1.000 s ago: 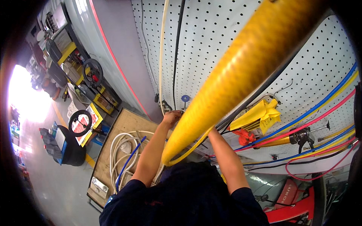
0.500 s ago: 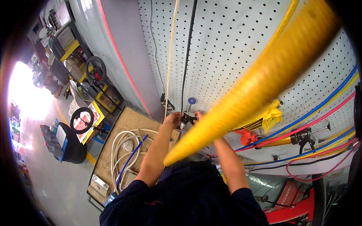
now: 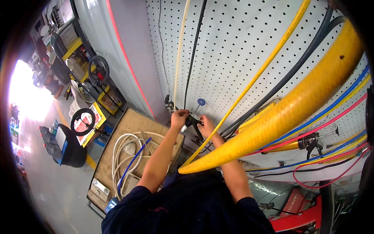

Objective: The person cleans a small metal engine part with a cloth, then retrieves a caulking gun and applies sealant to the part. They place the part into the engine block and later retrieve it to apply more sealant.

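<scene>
My left hand (image 3: 180, 118) is closed at the lower end of a thin black hanging hose (image 3: 193, 58), on a small dark fitting. Beside it, my right hand (image 3: 206, 126) is closed round a black tool (image 3: 195, 124) with a whitish part, low against the white pegboard (image 3: 230, 50). A blue round knob (image 3: 201, 101) on a rod sits just above. A thick yellow hose (image 3: 280, 117) sags across the foreground over my right forearm, with a thinner yellow hose (image 3: 265, 66) and black hoses (image 3: 296, 64) behind it.
A trolley (image 3: 128, 121) with coiled white and blue hoses stands at lower left. Shelving (image 3: 74, 48), a black bin (image 3: 70, 150) and black rings line the left side. More coloured hoses and a cylinder tool (image 3: 309, 142) hang at the right; red equipment (image 3: 296, 220) stands below.
The thick yellow hose has swung right, uncovering more pegboard and my right hand at the black tool. My left hand has moved slightly up and right.
</scene>
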Tool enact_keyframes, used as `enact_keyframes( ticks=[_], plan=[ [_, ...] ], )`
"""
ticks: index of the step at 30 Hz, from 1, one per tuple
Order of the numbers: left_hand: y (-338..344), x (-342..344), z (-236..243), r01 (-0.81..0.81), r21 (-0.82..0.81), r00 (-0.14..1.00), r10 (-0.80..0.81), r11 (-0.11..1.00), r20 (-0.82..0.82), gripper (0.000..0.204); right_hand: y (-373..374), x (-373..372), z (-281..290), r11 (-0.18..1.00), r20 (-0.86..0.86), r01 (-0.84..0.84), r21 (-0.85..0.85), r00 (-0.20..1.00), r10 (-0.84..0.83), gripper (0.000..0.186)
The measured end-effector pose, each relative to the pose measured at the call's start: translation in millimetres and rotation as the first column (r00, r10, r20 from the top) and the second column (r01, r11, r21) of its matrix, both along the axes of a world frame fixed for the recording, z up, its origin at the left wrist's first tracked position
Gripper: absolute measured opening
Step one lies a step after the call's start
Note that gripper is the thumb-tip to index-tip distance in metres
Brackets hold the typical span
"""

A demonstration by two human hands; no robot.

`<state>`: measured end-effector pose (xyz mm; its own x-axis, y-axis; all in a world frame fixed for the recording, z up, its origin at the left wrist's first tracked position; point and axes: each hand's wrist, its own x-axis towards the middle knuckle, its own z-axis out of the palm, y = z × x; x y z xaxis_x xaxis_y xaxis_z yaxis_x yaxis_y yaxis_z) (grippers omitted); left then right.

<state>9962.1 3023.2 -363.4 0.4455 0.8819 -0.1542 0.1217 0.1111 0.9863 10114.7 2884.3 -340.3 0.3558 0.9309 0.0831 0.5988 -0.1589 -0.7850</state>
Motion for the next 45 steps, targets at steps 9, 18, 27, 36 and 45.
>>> enact_keyframes(
  ticks=[9,18,27,36,45],
  plan=[
    [9,-5,5,0.231,0.104,0.969,-0.219,0.967,-0.118,0.030,-10,-4,1,1.000,-0.084,0.014,-0.022,0.996,-0.016,0.041],
    [-9,-7,35,0.026,0.148,0.986,-0.002,0.989,-0.165,0.026,-13,-4,-4,0.998,-0.058,0.055,-0.019,0.997,-0.056,0.042],
    [-6,-13,24,0.032,0.203,0.979,0.010,0.979,-0.203,0.022,-10,-22,0,0.993,-0.100,0.043,-0.112,0.994,-0.054,0.042],
    [10,-18,14,0.155,0.215,0.982,-0.128,0.964,-0.138,0.018,-13,-26,12,0.992,-0.014,0.047,-0.113,0.999,-0.049,0.045],
    [7,-8,-6,0.139,0.002,0.984,-0.138,0.990,0.108,0.018,20,-9,94,0.885,0.333,-0.098,-0.455,0.903,0.271,0.042]
  ],
)
